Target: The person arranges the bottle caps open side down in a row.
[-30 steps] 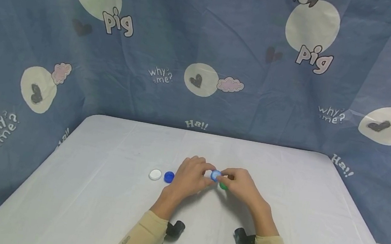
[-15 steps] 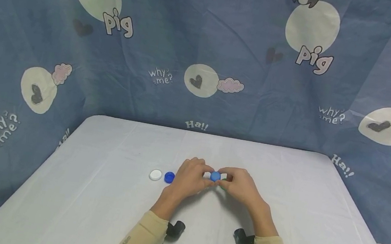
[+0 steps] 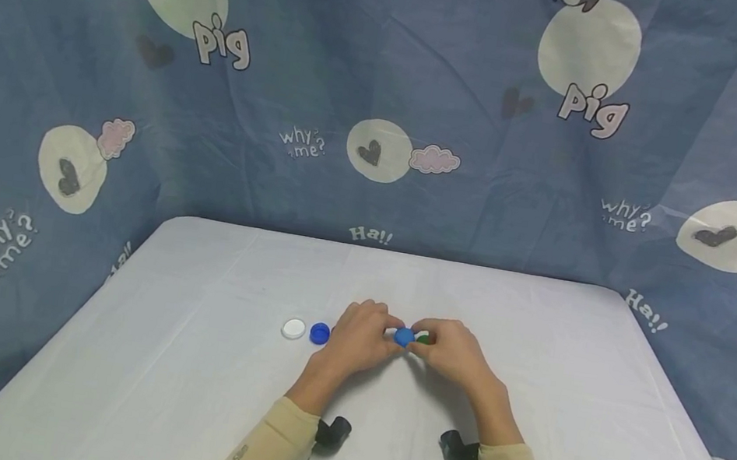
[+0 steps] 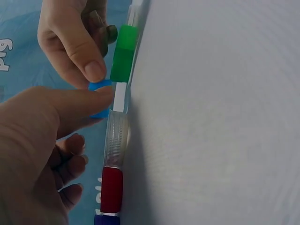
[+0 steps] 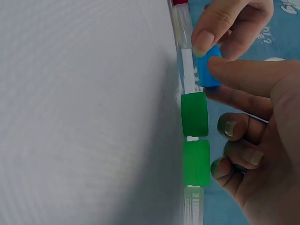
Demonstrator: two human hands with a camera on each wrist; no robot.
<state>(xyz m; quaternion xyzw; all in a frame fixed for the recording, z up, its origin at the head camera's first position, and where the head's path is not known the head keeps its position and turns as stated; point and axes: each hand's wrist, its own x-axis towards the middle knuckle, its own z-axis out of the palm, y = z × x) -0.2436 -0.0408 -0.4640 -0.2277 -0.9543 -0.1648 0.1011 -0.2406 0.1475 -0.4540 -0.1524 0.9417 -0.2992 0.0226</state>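
Note:
Between my two hands is a small bright-blue bottle cap (image 3: 404,336), its plain top facing up in the head view. My left hand (image 3: 359,335) pinches it from the left with thumb and forefinger. From the right, my right hand (image 3: 456,349) pinches the same cap with its thumb and forefinger. Both thumbs show on the blue cap (image 5: 209,68) in the right wrist view. Whether it touches the table I cannot tell. Beside it, partly hidden by my right hand in the head view, are two green caps (image 5: 194,115).
Left of my left hand lie a dark-blue cap (image 3: 319,333) and a white cap (image 3: 294,329). A red cap (image 4: 112,190) and a clear ribbed piece (image 4: 116,139) show in the left wrist view. A white-covered table (image 3: 190,393) meets a patterned blue cloth (image 3: 394,45) behind.
The blue cap has turned from showing a paler, tilted face to showing its plain blue top. Both hands have come slightly nearer me with it.

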